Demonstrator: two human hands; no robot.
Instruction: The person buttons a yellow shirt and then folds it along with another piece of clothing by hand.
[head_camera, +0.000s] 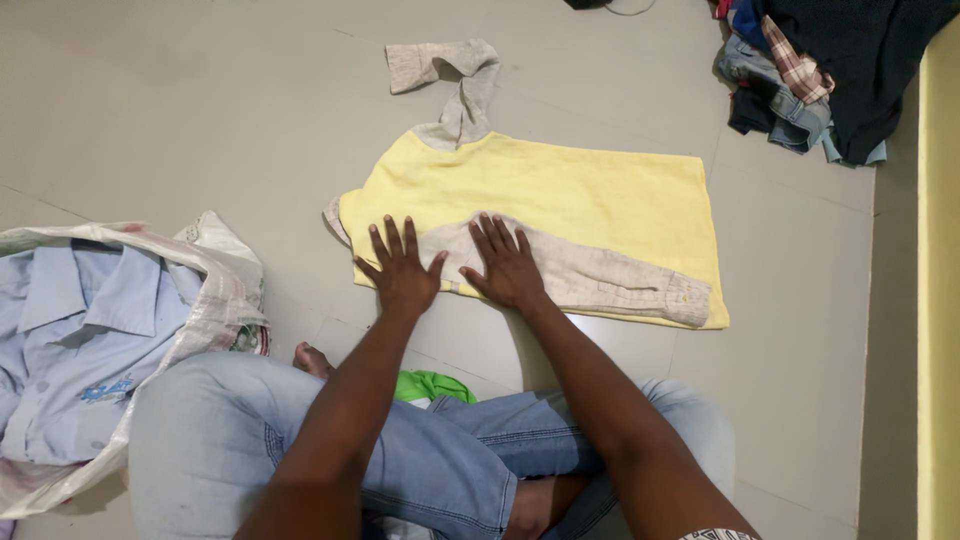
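Observation:
A yellow shirt (590, 200) with grey-beige sleeves lies spread flat on the tiled floor. One beige sleeve (600, 278) is folded across its near edge; the other sleeve (455, 80) trails away beyond the shirt. My left hand (400, 268) presses flat, fingers spread, on the shirt's near left corner. Beside it, my right hand (508, 265) rests flat on the folded sleeve. Neither hand holds anything. I sit cross-legged in blue jeans (450, 460) just in front of the shirt.
A plastic bag (215, 300) at the left holds a light blue collared shirt (80, 340). A heap of dark and plaid clothes (820, 70) lies at the far right, next to a yellow wall (940, 300). A green cloth (430, 385) peeks out by my knee.

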